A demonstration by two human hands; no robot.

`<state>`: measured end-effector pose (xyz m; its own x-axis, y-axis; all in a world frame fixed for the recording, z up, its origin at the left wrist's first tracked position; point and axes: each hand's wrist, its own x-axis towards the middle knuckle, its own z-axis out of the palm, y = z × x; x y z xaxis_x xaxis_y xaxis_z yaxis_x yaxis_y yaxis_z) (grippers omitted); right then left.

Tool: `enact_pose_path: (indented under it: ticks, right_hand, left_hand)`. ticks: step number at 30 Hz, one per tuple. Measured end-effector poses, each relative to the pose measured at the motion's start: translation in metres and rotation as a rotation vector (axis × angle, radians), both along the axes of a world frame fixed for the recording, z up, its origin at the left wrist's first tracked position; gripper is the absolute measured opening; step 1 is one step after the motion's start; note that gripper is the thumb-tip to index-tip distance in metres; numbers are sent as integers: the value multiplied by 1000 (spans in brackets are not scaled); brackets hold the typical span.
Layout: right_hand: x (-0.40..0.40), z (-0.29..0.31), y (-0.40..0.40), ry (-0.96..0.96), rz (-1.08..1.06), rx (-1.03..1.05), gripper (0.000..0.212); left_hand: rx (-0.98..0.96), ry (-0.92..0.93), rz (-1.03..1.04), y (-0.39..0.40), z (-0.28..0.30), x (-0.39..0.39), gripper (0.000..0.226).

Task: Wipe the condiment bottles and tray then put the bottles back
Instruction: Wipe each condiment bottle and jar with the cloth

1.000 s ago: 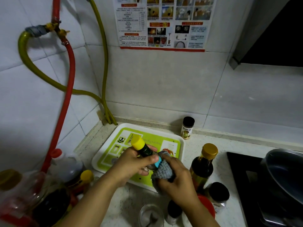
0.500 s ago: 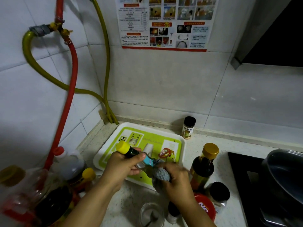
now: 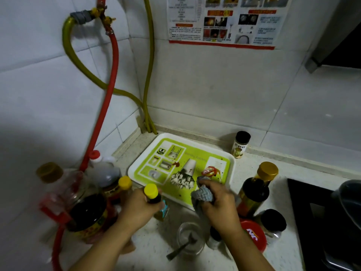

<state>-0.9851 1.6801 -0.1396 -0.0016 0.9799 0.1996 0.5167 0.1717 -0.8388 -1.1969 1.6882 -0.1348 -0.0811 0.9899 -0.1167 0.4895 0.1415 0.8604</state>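
My left hand [image 3: 138, 209] grips a small dark bottle with a yellow cap [image 3: 151, 191] and a blue label, held upright just off the near left corner of the tray. My right hand [image 3: 218, 202] is closed on a grey knitted cloth [image 3: 202, 193] at the tray's near right edge. The white and green tray [image 3: 144, 167] lies on the counter with nothing standing on it; brown and red stains dot its printed surface. The bottle and the cloth are apart.
Several bottles crowd the left: a large dark soy jug [image 3: 88, 214], a clear oil bottle [image 3: 56, 184], a white-capped jug [image 3: 103, 169]. To the right are a gold-capped dark bottle [image 3: 256, 190], a black-lidded spice jar [image 3: 240, 144], a red lid [image 3: 254, 237]. A glass bowl with a spoon [image 3: 190, 239] sits near. A stove with a pan [image 3: 347, 202] stands at right.
My left hand has carried the yellow-capped bottle left and down, off the tray, turning it upright. The cloth in my right hand has come away from the bottle and now rests at the tray's edge.
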Motion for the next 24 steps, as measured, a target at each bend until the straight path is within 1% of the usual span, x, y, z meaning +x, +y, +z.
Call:
enact_pose_path:
  ticks: [3,5,8,14,16,19,24]
  right_hand:
    - [-2,-5,-2,-7,-19,-13,49]
    - [-5,-7,-3,-1,-38,-19,42]
    - [-7,-10,-3,6,-45,-24,48]
    - [-9,-8,-5,-11,-32,-14,49]
    - [-9,-7,-6,-7,-32,-20,50]
    - [-10,-5,-8,-9,-27,-25,49]
    - [-9,-5,-9,13,-26,-64,53]
  left_hand:
    - [-13,82,53,-10,-15,-6,20]
    - [-48,96,89,-16,-22,-8,17]
    - [-75,92,128,-20,-30,-5,17]
    - [-151,94,154,-25,-40,-1,18]
    - [-167,115,149,-26,-42,-2,13]
    - [-163,121,138,-25,-46,-3,19]
    - [-201,107,105,-26,-46,-5,19]
